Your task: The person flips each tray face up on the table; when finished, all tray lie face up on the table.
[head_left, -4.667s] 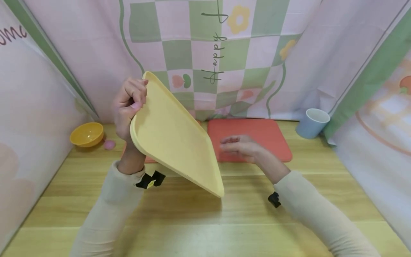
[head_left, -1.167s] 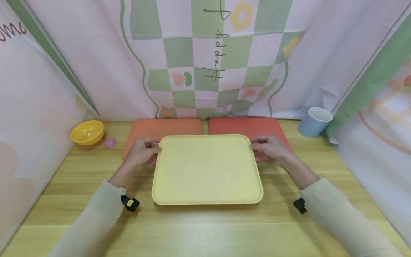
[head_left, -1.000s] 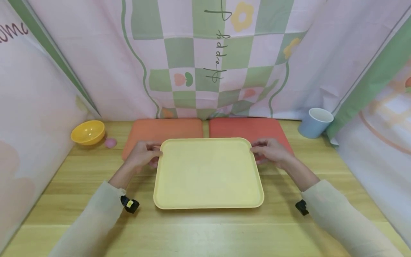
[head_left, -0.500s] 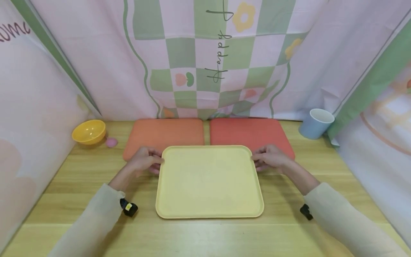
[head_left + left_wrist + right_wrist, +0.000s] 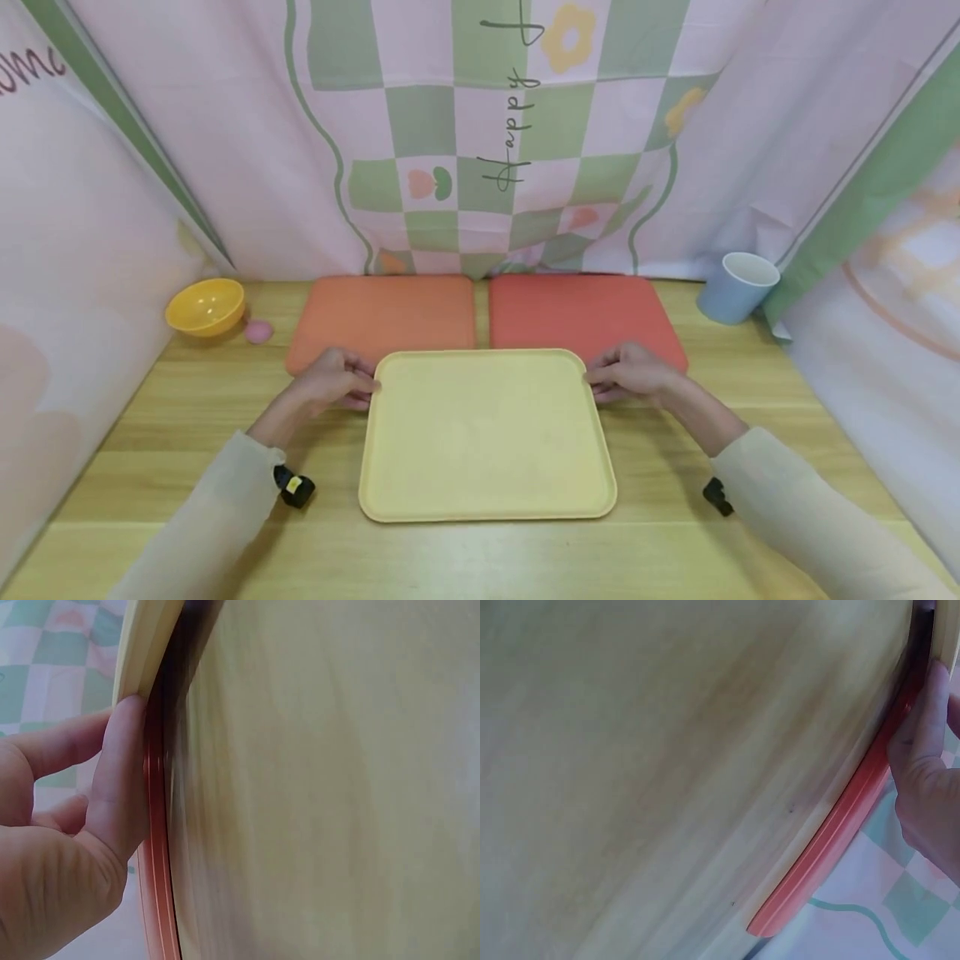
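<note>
A pale yellow rectangular tray [image 5: 487, 437] lies level at the middle of the wooden table, low over or on its top; I cannot tell whether it touches. My left hand [image 5: 330, 382] pinches its left rim near the far corner, and my right hand [image 5: 630, 372] does the same at the right rim. In the left wrist view the left thumb [image 5: 120, 761] presses against the tray's edge [image 5: 146, 652]. The right wrist view has the right thumb [image 5: 932, 712] on the opposite edge [image 5: 946, 634]. The fingers beneath the rim are partly hidden.
Behind the yellow tray, an orange flat tray [image 5: 390, 312] and a red one [image 5: 581, 308] lie side by side against the curtain. A yellow bowl [image 5: 206, 308] and a small pink round object [image 5: 258, 332] sit back left. A blue cup [image 5: 737, 287] stands back right.
Earlier the left hand held the yellow tray tilted up while the right was off it. Both hands then held it level, and it has come down and nearer to me.
</note>
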### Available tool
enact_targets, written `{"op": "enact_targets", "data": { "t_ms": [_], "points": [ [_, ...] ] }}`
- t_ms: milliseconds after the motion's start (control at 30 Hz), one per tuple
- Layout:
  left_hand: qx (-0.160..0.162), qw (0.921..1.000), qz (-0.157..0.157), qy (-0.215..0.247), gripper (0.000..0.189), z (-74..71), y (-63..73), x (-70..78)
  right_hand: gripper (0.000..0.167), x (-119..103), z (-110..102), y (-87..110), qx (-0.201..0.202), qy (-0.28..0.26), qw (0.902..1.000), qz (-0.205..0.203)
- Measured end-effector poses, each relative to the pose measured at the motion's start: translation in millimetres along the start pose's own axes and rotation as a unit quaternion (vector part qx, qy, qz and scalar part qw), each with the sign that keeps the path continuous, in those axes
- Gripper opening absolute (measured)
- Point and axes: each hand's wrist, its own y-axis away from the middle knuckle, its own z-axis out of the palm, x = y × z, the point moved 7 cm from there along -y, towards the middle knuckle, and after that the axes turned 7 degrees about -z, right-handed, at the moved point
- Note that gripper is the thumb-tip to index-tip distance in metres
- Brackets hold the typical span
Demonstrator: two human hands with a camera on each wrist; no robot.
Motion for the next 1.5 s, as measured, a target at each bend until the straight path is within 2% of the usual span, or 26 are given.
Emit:
{"op": "enact_targets", "data": {
  "t_ms": [100,367,467,733,1033,1233,1500],
  "points": [
    [-0.012,0.9999,-0.003,-0.008,0.021,-2.5,0.1,-1.7,0.036,0.2,0.4,-0.2,-0.007,0.002,1.0000,0.000],
    [-0.038,0.9982,-0.025,-0.039,0.022,-1.8,4.9,-5.8,0.024,7.0,2.2,1.4,-0.031,-0.014,0.9989,0.032],
    [-0.045,0.9976,-0.038,-0.038,0.023,-1.7,4.6,-9.2,0.023,9.5,3.8,1.8,-0.042,-0.005,0.9985,0.036],
    [-0.051,0.9968,-0.040,-0.045,0.023,0.1,5.7,-6.6,0.026,14.7,4.0,1.0,-0.042,0.001,0.9983,0.040],
    [-0.052,0.9967,-0.035,-0.050,0.031,1.1,5.4,-7.7,0.026,17.2,5.0,1.7,-0.048,-0.001,0.9980,0.040],
    [-0.060,0.9965,-0.010,-0.057,0.033,-0.4,3.7,-4.6,0.023,16.8,3.9,3.0,-0.053,-0.002,0.9976,0.045],
    [-0.040,0.9974,0.006,-0.059,0.034,-6.0,2.4,4.5,0.023,14.0,-5.3,1.5,-0.058,-0.017,0.9973,0.040]
  ]
}}
